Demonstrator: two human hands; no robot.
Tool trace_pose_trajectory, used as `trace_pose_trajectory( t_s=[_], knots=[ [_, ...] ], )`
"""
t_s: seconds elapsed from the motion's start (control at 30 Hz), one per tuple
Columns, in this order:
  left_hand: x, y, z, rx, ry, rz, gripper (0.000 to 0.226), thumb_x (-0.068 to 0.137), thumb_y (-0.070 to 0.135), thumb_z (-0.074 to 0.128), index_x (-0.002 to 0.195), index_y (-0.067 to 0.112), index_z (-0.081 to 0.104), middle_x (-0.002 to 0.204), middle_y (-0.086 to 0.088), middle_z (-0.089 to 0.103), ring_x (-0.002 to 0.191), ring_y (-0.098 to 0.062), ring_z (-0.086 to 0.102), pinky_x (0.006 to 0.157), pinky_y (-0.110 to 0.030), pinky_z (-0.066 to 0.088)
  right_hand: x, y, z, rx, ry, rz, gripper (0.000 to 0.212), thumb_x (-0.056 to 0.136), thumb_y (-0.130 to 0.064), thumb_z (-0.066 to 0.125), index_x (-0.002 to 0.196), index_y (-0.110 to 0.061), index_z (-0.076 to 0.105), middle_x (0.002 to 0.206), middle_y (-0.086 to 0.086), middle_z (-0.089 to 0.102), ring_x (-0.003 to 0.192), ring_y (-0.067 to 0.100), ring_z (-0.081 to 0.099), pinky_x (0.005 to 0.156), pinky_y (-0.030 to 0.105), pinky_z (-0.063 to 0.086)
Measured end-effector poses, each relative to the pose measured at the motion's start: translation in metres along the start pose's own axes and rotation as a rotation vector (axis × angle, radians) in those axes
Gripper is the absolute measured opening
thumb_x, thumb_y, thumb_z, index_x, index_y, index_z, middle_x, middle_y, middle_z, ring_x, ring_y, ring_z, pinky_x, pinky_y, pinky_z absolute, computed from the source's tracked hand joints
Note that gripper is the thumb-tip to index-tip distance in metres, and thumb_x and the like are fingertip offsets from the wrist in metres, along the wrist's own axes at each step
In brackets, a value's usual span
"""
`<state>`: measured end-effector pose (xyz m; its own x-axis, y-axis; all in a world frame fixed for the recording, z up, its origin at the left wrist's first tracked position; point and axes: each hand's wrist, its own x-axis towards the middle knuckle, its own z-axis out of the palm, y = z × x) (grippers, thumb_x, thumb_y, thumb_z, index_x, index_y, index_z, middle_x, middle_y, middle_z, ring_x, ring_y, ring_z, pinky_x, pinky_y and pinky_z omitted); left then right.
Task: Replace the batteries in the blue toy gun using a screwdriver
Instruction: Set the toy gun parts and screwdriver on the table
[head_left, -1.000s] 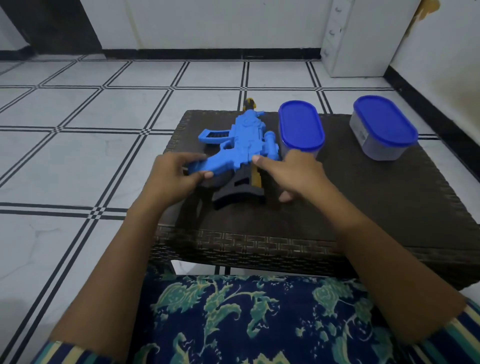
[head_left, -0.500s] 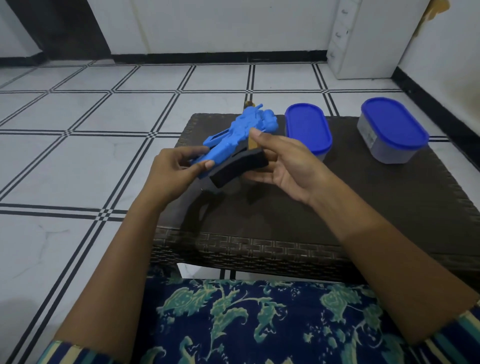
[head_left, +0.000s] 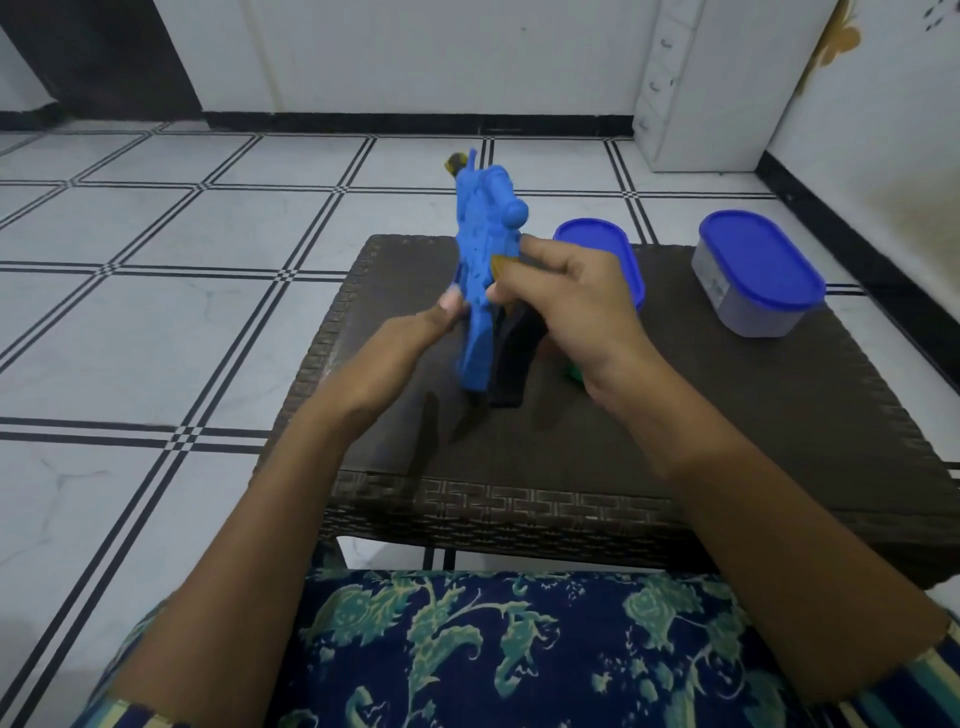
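The blue toy gun (head_left: 480, 270) is held upright above the dark woven table (head_left: 623, 441), barrel pointing up and away, its black stock (head_left: 511, 358) hanging down. My left hand (head_left: 415, 332) grips the gun's lower left side with thumb and fingers. My right hand (head_left: 561, 296) grips its right side near the middle, fingers curled round the body. A small green object (head_left: 574, 375) peeks out from under my right wrist. No screwdriver can be made out.
Two clear containers with blue lids stand on the table: one (head_left: 613, 254) just behind my right hand, another (head_left: 758, 273) at the far right. White tiled floor lies to the left. A white cabinet (head_left: 701, 83) stands by the back wall.
The gun has been lifted off the table and turned from lying flat to standing upright between both hands. Both hands rose with it.
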<state>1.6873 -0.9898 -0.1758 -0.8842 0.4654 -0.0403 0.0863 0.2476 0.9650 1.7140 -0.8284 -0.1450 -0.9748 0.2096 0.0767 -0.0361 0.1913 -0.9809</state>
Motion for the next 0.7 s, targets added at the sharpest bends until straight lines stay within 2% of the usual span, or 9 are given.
trace_pose_trajectory(
  t_s=[0.03, 0.1, 0.2, 0.27, 0.33, 0.43, 0.53, 0.63, 0.7],
  knots=[
    [0.001, 0.004, 0.004, -0.066, -0.036, -0.025, 0.049, 0.091, 0.059, 0.025, 0.122, 0.038, 0.057, 0.123, 0.027, 0.057, 0.115, 0.019, 0.046, 0.109, -0.018, 0.025, -0.003, -0.001, 0.004, -0.093, 0.017, -0.031, 0.048, 0.060, -0.036, 0.068, 0.099, -0.008, 0.071, 0.086, 0.020, 0.070, 0.088, 0.037, 0.066, 0.080, 0.055, 0.056],
    [0.003, 0.007, 0.007, -0.230, -0.090, -0.068, 0.073, 0.087, 0.070, 0.013, 0.121, 0.029, 0.063, 0.127, 0.015, 0.062, 0.126, 0.002, 0.047, 0.115, -0.041, 0.018, -0.011, -0.002, 0.008, -0.280, 0.040, -0.066, 0.065, 0.057, -0.046, 0.066, 0.116, -0.019, 0.069, 0.088, 0.003, 0.074, 0.086, 0.019, 0.069, 0.081, 0.046, 0.058],
    [0.006, 0.010, 0.004, -0.478, -0.078, -0.123, 0.089, 0.084, 0.076, 0.011, 0.125, 0.015, 0.061, 0.126, -0.005, 0.064, 0.126, -0.022, 0.052, 0.115, -0.048, 0.027, -0.018, -0.005, 0.010, -0.417, 0.051, -0.101, 0.059, 0.066, -0.043, 0.071, 0.123, -0.029, 0.067, 0.102, -0.007, 0.073, 0.097, 0.010, 0.065, 0.085, 0.039, 0.057],
    [0.006, 0.009, -0.004, -0.588, -0.052, -0.116, 0.085, 0.085, 0.076, 0.017, 0.135, 0.015, 0.051, 0.126, -0.013, 0.063, 0.122, -0.030, 0.056, 0.111, -0.048, 0.034, -0.023, -0.007, 0.014, -0.422, 0.052, -0.101, 0.060, 0.070, -0.036, 0.075, 0.129, -0.030, 0.063, 0.101, -0.005, 0.072, 0.094, 0.010, 0.064, 0.085, 0.038, 0.056],
    [0.007, 0.011, -0.012, -0.614, -0.023, -0.089, 0.072, 0.090, 0.068, 0.025, 0.138, 0.019, 0.047, 0.119, -0.016, 0.066, 0.113, -0.030, 0.062, 0.099, -0.043, 0.047, -0.029, -0.006, 0.022, -0.419, 0.028, -0.102, 0.068, 0.070, -0.034, 0.076, 0.136, -0.030, 0.056, 0.113, -0.003, 0.070, 0.103, 0.014, 0.063, 0.091, 0.042, 0.054],
    [0.007, 0.011, -0.023, -0.533, 0.092, -0.066, 0.047, 0.096, 0.050, 0.037, 0.121, 0.017, 0.059, 0.093, 0.000, 0.074, 0.090, -0.018, 0.071, 0.077, -0.031, 0.056, -0.037, 0.003, 0.040, -0.390, 0.009, -0.119, 0.074, 0.070, -0.031, 0.075, 0.139, -0.030, 0.051, 0.134, -0.004, 0.056, 0.122, 0.020, 0.053, 0.100, 0.050, 0.045],
    [0.009, 0.004, -0.033, -0.492, 0.153, -0.056, 0.030, 0.096, 0.036, 0.047, 0.108, 0.014, 0.063, 0.096, 0.000, 0.074, 0.095, -0.019, 0.070, 0.079, -0.029, 0.057, -0.041, 0.013, 0.049, -0.405, -0.062, -0.142, 0.077, 0.075, -0.029, 0.076, 0.145, -0.024, 0.044, 0.146, -0.002, 0.044, 0.134, 0.016, 0.042, 0.107, 0.043, 0.041],
    [0.014, -0.007, -0.039, -0.469, 0.180, -0.061, 0.024, 0.096, 0.024, 0.051, 0.107, 0.006, 0.062, 0.099, -0.004, 0.073, 0.097, -0.019, 0.068, 0.087, -0.033, 0.056, -0.039, 0.024, 0.049, -0.534, -0.217, -0.141, 0.093, 0.078, -0.036, 0.074, 0.155, -0.025, 0.023, 0.163, -0.001, 0.015, 0.148, 0.019, 0.020, 0.116, 0.040, 0.030],
    [0.017, -0.012, -0.038, -0.437, 0.182, -0.044, 0.018, 0.095, 0.018, 0.051, 0.104, 0.007, 0.064, 0.093, -0.001, 0.074, 0.092, -0.016, 0.069, 0.086, -0.030, 0.056, -0.038, 0.031, 0.049, -0.637, -0.303, -0.129, 0.101, 0.078, -0.042, 0.073, 0.157, -0.027, 0.011, 0.165, -0.003, 0.000, 0.150, 0.023, 0.013, 0.115, 0.042, 0.030]
  ],
)
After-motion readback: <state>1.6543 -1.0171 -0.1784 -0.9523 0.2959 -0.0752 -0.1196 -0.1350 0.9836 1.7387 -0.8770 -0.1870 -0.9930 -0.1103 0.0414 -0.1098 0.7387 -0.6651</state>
